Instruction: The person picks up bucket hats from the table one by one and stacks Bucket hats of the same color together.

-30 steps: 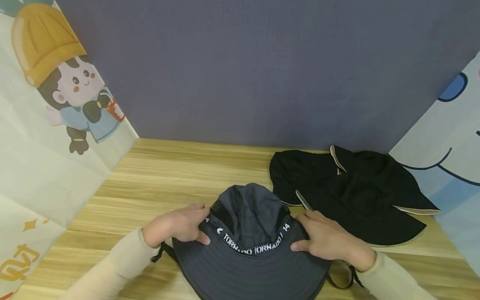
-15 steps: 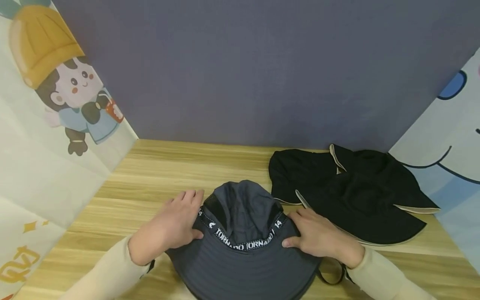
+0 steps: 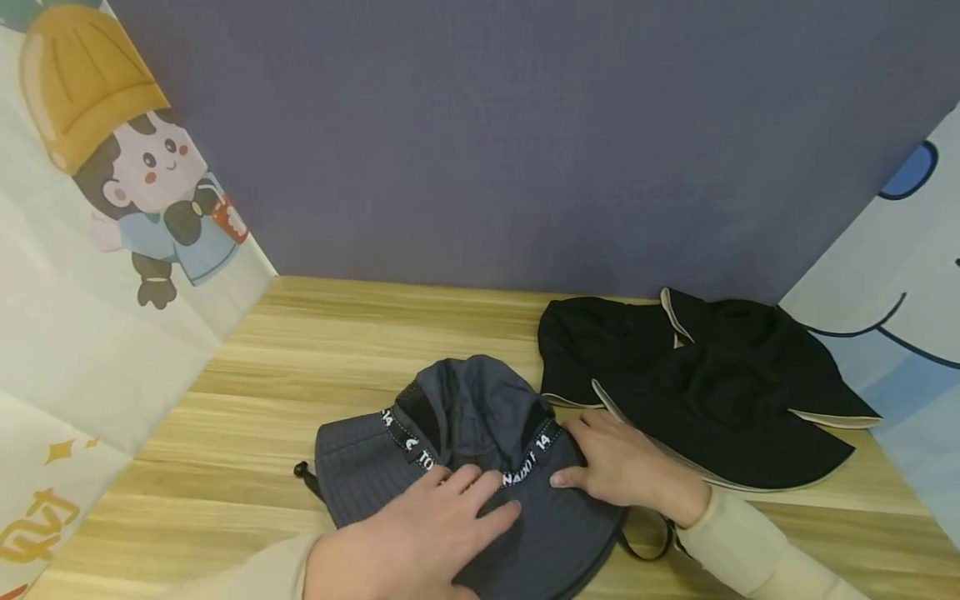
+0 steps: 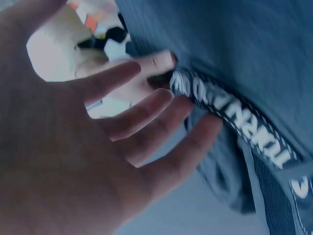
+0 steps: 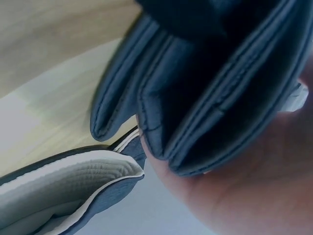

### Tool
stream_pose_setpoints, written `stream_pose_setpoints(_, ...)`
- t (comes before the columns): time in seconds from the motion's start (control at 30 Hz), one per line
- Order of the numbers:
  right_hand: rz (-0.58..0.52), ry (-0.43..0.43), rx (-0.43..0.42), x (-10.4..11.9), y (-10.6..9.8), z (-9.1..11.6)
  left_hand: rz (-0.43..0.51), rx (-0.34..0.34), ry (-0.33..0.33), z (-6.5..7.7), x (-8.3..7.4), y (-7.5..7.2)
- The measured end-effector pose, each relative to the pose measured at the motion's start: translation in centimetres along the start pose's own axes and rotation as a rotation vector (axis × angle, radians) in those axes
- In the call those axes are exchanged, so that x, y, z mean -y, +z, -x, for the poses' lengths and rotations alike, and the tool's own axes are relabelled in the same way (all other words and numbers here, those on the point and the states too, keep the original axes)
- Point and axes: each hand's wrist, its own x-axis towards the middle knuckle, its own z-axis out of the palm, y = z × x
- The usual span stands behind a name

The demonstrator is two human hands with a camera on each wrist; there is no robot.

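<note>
A dark grey bucket hat (image 3: 468, 408) with a wide brim and a band of white lettering lies on the wooden table (image 3: 247, 400). My right hand (image 3: 626, 462) grips the right side of its brim, thumb on top; in the right wrist view the folded brim edges (image 5: 215, 112) lie against the palm. Over the front of the brim is my left hand (image 3: 420, 533), hiding part of the lettering. Its fingers (image 4: 171, 142) are spread and loosely bent near the lettered band (image 4: 244, 122) in the left wrist view, and they pinch nothing.
Black hats (image 3: 720, 392) with beige edging lie at the back right, close behind my right hand. A grey panel (image 3: 525, 150) stands along the table's back edge. A cord with a toggle (image 3: 303, 472) sticks out left of the grey hat.
My left hand has let go of the brim's left side and moved right and toward me, over the front brim. The hat and my right hand have shifted slightly left.
</note>
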Motion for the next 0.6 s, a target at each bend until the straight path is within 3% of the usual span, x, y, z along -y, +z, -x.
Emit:
stream_pose_setpoints(0.17,0.012,-0.008,0.004,0.2,0.0,-0.3,-0.095,0.034,0.048,-0.7,-0.8,1.1)
stream_pose_setpoints(0.37,0.033,-0.045,-0.011,0.5,-0.1,-0.6,-0.259,0.04,0.03,-1.0,-1.6,2.5)
stream_pose_setpoints(0.47,0.036,-0.059,-0.022,0.7,0.0,-0.7,-0.281,0.075,0.01,-1.1,-1.5,2.9)
stream_pose_setpoints(0.6,0.033,-0.063,-0.025,0.7,-0.1,-0.8,-0.207,0.157,-0.016,-1.3,-1.1,2.8)
